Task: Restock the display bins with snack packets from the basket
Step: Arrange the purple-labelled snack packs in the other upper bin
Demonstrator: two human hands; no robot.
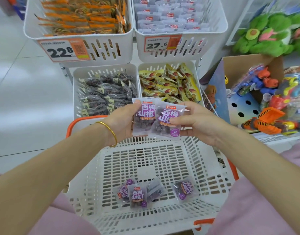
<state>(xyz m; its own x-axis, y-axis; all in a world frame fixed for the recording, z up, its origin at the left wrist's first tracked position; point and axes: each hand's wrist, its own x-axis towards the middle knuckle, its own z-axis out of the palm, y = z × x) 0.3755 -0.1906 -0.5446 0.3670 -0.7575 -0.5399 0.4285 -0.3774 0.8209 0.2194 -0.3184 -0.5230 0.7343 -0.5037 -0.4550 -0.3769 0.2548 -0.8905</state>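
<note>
I am holding two purple snack packets above the far rim of the white basket (146, 158), one in each hand, with their edges overlapping. My left hand (123, 121) is gripping the left packet (142, 116), thumb on its upper corner and fingers curled behind it. My right hand (196, 122) is pinching the right packet (166, 121), thumb across its front and fingers closing on its upper and lower right corners. I am judging the step in hand to be the gathering of packets before delivery: both have been lifted clear of the basket and neither is yet in a bin. Four more packets (138, 196) are lying on the basket floor near me, three clustered and one apart to the right, so the task is reading as nearly finished. The matching stock appears to be sitting in the upper right bin (212, 33), behind the 27.6 price tag (161, 43), where pale packets with the same red logo are stacked. The next move is calling for both hands to rise past the lower bins, the dark-fruit bin (76, 92) and the yellow-wrapper bin (198, 82), without dropping the packets into either.
</note>
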